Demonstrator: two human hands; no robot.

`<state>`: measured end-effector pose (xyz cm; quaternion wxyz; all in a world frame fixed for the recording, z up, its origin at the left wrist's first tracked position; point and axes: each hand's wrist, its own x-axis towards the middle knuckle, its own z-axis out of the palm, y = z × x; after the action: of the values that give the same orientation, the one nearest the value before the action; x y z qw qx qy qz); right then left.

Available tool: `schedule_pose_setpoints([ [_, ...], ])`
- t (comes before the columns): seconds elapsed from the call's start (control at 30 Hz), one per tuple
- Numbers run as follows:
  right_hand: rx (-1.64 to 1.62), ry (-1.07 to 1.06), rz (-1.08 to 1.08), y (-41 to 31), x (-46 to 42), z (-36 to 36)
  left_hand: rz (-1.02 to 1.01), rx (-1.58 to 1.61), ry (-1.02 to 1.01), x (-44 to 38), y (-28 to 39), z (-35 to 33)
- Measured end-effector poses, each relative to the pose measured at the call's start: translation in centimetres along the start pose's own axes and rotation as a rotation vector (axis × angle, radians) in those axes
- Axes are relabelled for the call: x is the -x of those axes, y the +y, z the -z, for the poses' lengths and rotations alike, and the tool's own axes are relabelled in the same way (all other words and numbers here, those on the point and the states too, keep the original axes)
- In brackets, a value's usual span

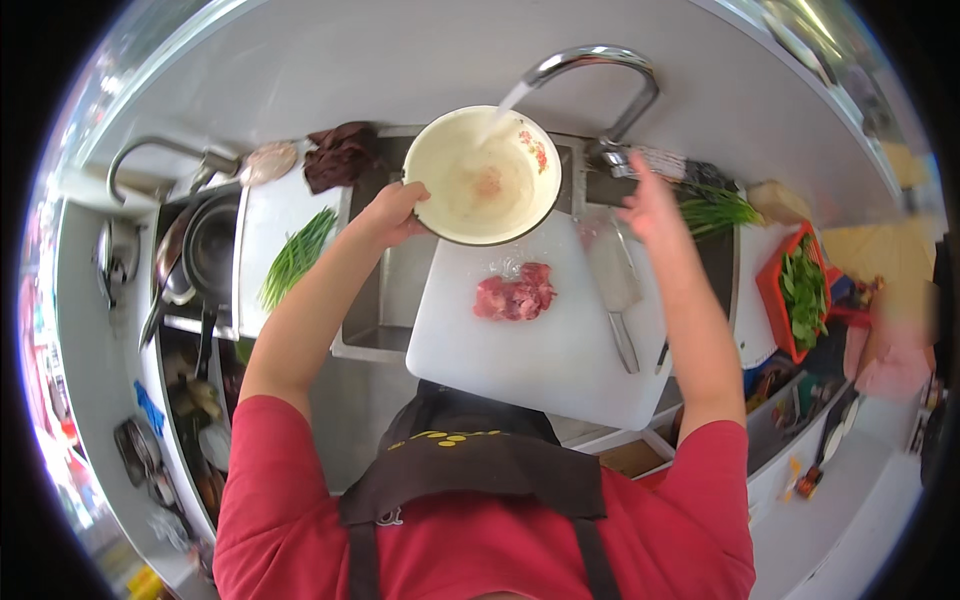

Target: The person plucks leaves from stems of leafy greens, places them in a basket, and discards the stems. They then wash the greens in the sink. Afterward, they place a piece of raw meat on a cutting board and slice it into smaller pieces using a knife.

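My left hand grips the left rim of a cream enamel bowl with a dark edge and a red flower pattern inside. Water runs into it from the curved chrome faucet, and a reddish patch shows at the bottom. My right hand, blurred, is beside the faucet's base and handle; its fingers are apart and hold nothing. Below the bowl, a piece of raw red meat lies on a white cutting board. A cleaver rests on the board to the right of the meat.
The board lies across the steel sink. Green scallions or chives lie on the left counter, near a dark brown cloth. Dark pans stand further left. At right are more greens and a red basket of leafy vegetables.
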<state>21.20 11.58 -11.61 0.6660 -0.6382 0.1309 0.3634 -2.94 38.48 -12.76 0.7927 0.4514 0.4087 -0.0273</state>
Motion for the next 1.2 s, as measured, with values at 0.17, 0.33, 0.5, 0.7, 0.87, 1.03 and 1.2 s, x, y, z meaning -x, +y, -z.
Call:
schedule_pose_setpoints([
  [0.17, -0.030, -0.019, -0.005, -1.8, -9.8, 3.1, -0.135, -0.029, 0.047, 1.1, 0.7, 1.7],
  [0.33, -0.062, -0.059, 0.045, 5.9, -7.6, -2.0, -0.245, -0.056, 0.228, 2.3, 1.7, 4.3],
  [0.5, -0.455, -0.336, -0.559, 9.4, 2.4, -20.2, -0.534, -0.384, 0.492, 4.4, 3.3, 7.1],
  [0.7, 0.286, -0.423, -0.359, 14.6, -7.4, -27.4, -1.306, -1.344, 0.660, 8.6, 5.2, 3.2],
  [0.87, 1.019, -0.311, 0.542, 14.9, -3.2, -27.7, -1.423, -1.134, 0.810, 9.7, 4.0, 10.0],
  [1.03, 1.450, -0.352, 1.235, 16.3, 3.0, -28.8, -0.999, -0.479, 1.115, 8.8, 4.1, 22.7],
  [1.2, 1.732, -0.982, 1.670, 22.9, 13.2, -37.2, -0.538, 0.258, 0.900, 10.8, 1.6, 33.5],
])
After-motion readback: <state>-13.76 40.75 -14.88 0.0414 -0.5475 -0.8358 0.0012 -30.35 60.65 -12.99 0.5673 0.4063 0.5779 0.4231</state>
